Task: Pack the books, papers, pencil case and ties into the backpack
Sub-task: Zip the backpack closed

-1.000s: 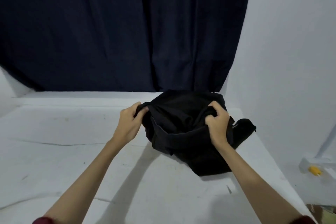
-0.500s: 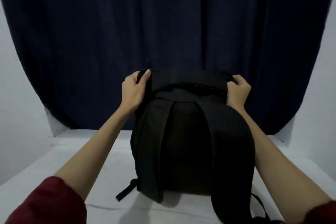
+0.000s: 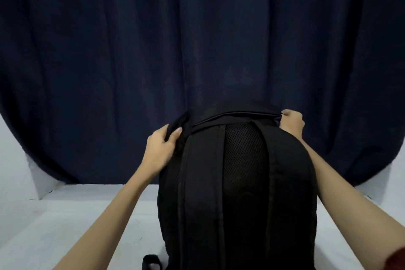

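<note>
Since 0.5 s ago the black backpack (image 3: 238,182) has come nearer, standing upright on the white desk (image 3: 65,215). Left hand (image 3: 161,149) grip closed on its top-left fabric; right hand (image 3: 291,124) pinches its top-right corner. Dark curtain (image 3: 197,39) behind.

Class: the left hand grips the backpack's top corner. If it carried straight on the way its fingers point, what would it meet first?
The left hand points up and away; past the backpack corner, probably the dark curtain, though depth is unclear.
</note>
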The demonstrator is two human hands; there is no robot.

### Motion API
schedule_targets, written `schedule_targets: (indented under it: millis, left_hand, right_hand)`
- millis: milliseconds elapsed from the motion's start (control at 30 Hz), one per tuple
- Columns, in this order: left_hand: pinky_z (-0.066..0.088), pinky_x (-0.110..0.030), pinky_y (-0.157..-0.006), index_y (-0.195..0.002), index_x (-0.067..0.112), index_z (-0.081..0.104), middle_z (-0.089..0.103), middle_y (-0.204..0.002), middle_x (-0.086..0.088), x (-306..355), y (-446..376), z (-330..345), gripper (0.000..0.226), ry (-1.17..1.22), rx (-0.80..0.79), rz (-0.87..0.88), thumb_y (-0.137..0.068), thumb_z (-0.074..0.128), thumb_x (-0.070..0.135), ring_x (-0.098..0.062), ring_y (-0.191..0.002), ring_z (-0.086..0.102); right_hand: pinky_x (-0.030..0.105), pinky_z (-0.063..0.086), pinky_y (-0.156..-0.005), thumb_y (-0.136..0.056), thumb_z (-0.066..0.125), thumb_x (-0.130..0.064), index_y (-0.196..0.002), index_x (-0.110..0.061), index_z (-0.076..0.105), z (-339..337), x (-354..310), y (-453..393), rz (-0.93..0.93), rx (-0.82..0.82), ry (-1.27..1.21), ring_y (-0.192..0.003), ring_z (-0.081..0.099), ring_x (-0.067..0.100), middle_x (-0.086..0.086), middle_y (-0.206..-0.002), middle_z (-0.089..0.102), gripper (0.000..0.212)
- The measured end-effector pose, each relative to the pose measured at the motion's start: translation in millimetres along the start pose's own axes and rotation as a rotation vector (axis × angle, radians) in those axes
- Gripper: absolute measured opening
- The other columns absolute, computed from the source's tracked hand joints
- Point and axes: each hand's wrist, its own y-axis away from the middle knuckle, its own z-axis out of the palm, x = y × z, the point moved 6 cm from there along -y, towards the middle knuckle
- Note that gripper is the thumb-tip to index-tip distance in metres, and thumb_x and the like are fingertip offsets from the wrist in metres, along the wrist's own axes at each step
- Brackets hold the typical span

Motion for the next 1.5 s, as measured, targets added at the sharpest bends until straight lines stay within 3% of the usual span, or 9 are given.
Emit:
schedule_targets:
  millis: [133,267,367,433,567,700,1067,1300,1500]
  left_hand:
    - [0.044,-0.037,-0.077,-0.109,0.01,0.057,0.064,-0.106,-0.01,-12.7,-47.3,20.4,0.041,-0.379,-0.041,-0.1,-0.097,0.041,0.047,-0.03,-0.101,0.058]
    - [0.041,-0.037,-0.077,-0.129,0.018,0.043,0.05,-0.118,-0.005,-5.8,-51.5,28.5,0.048,-0.398,0.002,-0.056,-0.095,0.042,0.052,-0.023,-0.107,0.049]
    - [0.038,-0.033,-0.064,-0.111,0.015,0.046,0.046,-0.103,0.003,8.1,-30.3,26.8,0.043,-0.4,0.223,0.119,-0.094,0.043,0.054,-0.017,-0.09,0.049]
    - [0.045,-0.034,-0.062,-0.095,0.008,0.056,0.059,-0.09,-0.001,-1.5,-30.7,37.0,0.061,-0.261,0.088,-0.081,-0.09,0.037,0.066,-0.021,-0.08,0.058]
    - [0.046,-0.023,-0.056,-0.103,0.014,0.065,0.068,-0.102,-0.002,6.8,-24.1,80.0,0.044,0.2,-0.279,-0.413,-0.092,0.05,0.054,-0.012,-0.083,0.063]
    - [0.053,-0.025,-0.073,-0.099,0.018,0.06,0.067,-0.097,-0.003,44.2,-43.3,65.4,0.006,0.657,0.025,-0.291,-0.096,0.055,0.016,-0.017,-0.089,0.062]
    - [0.057,-0.025,-0.075,-0.1,0.017,0.07,0.073,-0.096,0.001,19.2,-31.5,34.5,0.013,0.476,-0.175,-0.182,-0.088,0.067,0.022,-0.013,-0.09,0.07]
    - [0.053,-0.021,-0.074,-0.117,0.023,0.062,0.069,-0.109,0.004,-12.5,-12.5,45.2,0.034,0.401,-0.272,-0.252,-0.085,0.068,0.035,-0.01,-0.097,0.068]
    - [0.051,-0.033,-0.093,-0.119,0.021,0.055,0.064,-0.116,0.004,0.6,-32.1,42.6,0.037,0.602,-0.178,-0.146,-0.091,0.055,-0.003,-0.016,-0.11,0.061]
  right_hand:
    - [0.041,0.033,-0.099,-0.093,0.046,-0.009,-0.123,-0.006,0.059,11.0,3.0,-21.9,-0.13,-0.059,0.269,-0.125,0.039,0.035,0.017,-0.129,0.053,0.032]
    - [0.034,0.037,-0.081,-0.099,0.044,-0.036,-0.073,-0.008,0.057,-1.9,19.0,-14.0,-0.267,0.021,0.131,-0.099,0.052,0.031,0.012,-0.09,0.056,0.041]
    - [0.03,0.042,-0.064,-0.096,0.043,-0.05,-0.076,-0.006,0.06,-4.4,30.1,-4.7,-0.082,-0.058,-0.165,-0.065,0.054,0.017,0.003,-0.064,0.056,0.051]
    - [0.028,0.048,-0.057,-0.086,0.053,-0.06,-0.083,-0.009,0.061,5.9,24.9,-4.7,0.033,-0.249,-0.222,-0.064,0.058,0.017,0.005,-0.072,0.062,0.052]
    - [0.039,0.05,-0.092,-0.085,0.069,-0.028,-0.117,0.001,0.057,43.2,15.6,1.3,0.209,-0.416,-0.268,-0.107,0.059,0.027,0.011,-0.116,0.062,0.045]
    - [0.037,0.048,-0.093,-0.09,0.055,0.002,-0.076,-0.009,0.053,47.8,-17.3,-0.2,0.124,-0.426,-0.57,-0.092,0.058,0.019,0.006,-0.087,0.061,0.018]
    - [0.023,0.055,-0.064,-0.09,0.062,-0.014,-0.074,-0.017,0.05,44.0,-13.0,17.2,-0.015,-0.693,-0.457,-0.072,0.064,0.009,-0.002,-0.079,0.067,0.02]
    - [0.024,0.048,-0.062,-0.081,0.073,-0.035,-0.07,-0.013,0.056,28.7,26.0,20.4,-0.062,-0.342,-0.178,-0.072,0.059,0.012,0.001,-0.076,0.063,0.03]
    - [0.018,0.05,-0.061,-0.093,0.058,-0.012,-0.071,-0.017,0.054,36.7,-6.1,23.6,-0.076,-0.426,-0.451,-0.067,0.058,0.005,-0.005,-0.074,0.062,0.023]
